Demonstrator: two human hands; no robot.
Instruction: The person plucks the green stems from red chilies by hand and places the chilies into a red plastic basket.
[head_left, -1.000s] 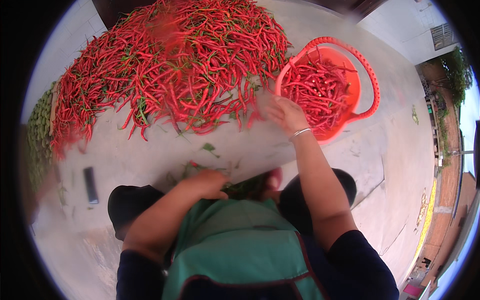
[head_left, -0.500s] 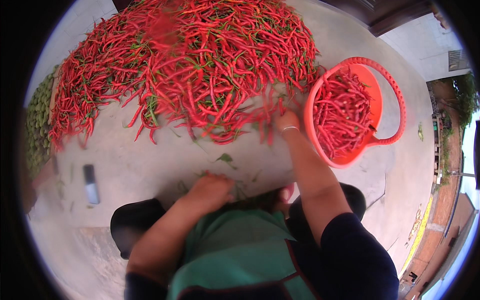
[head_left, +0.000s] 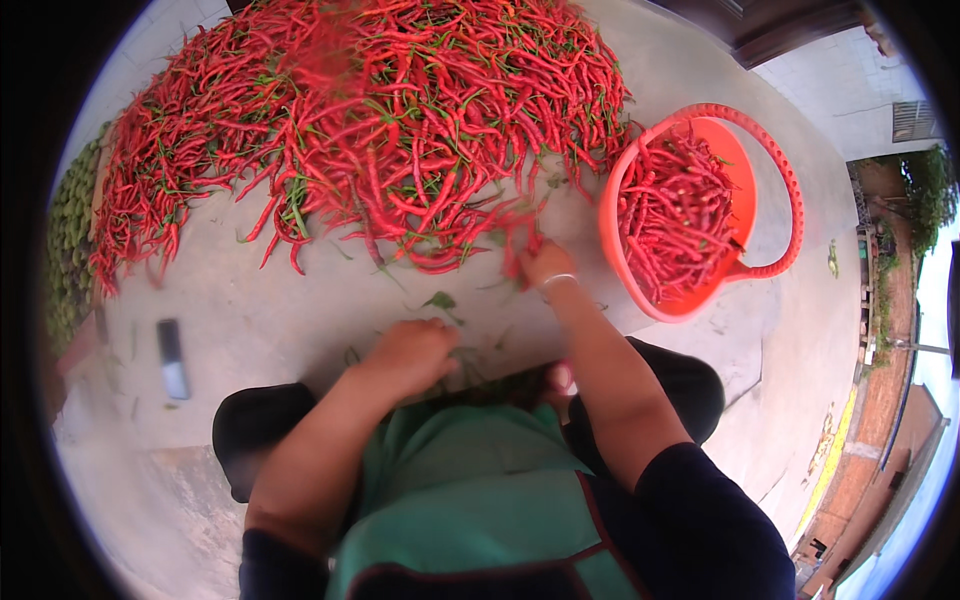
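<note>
A big heap of long red chili peppers, mixed with green stems, covers the floor in front of me. At its near right edge my right hand is closed, with red chilies at its fingertips, blurred by motion. My left hand hovers closer to my lap, its fingers curled together; whatever they hold is hidden. To the right of my right hand stands a coral-red basket with an arched handle, well filled with red chilies that look mostly stemless.
A dark phone-like object lies on the concrete floor at left. Small green scraps are strewn between my hands and the heap. Green produce is piled at the far left. My knees flank the green apron.
My right hand has moved left, away from the basket, with red chili still at its fingers. My left hand has risen slightly. The whole view has shifted a little.
</note>
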